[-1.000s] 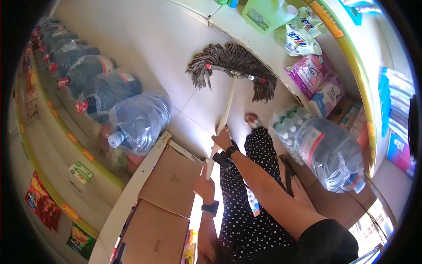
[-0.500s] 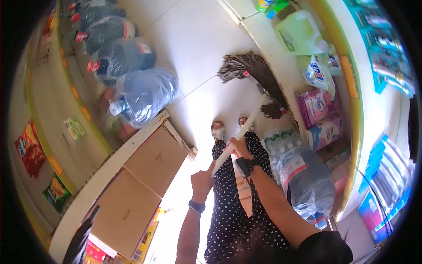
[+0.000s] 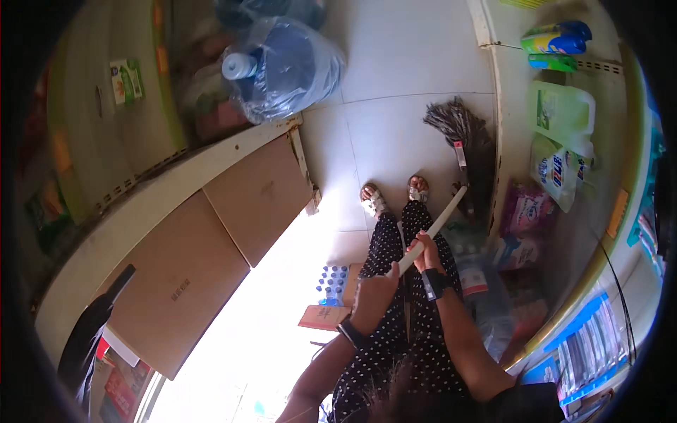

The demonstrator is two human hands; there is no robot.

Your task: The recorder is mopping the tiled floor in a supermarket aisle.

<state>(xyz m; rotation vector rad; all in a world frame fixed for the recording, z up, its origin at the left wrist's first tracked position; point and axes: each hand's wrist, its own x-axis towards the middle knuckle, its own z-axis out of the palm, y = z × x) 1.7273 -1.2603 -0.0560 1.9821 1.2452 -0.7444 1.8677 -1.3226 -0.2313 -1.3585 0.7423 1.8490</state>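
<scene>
Diagonally, the mop handle (image 3: pixel 445 216) points forward-right, seemingly meeting the dark head (image 3: pixel 479 149).

Overexposed floor (image 3: pixel 236 345), blurred sides, fisheye-bent edges

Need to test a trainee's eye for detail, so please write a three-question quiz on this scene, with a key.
1. Multiple choice: what do the left hand and right hand both grip?
A) a cardboard box
B) a mop handle
C) a water bottle

2. True or false: the right hand is nearer the mop head than the left hand is.

3. Fill in the colour: the handled jug toward the picture's upper right is pale ____.

Key: 1. B; 2. True; 3. green.
</scene>
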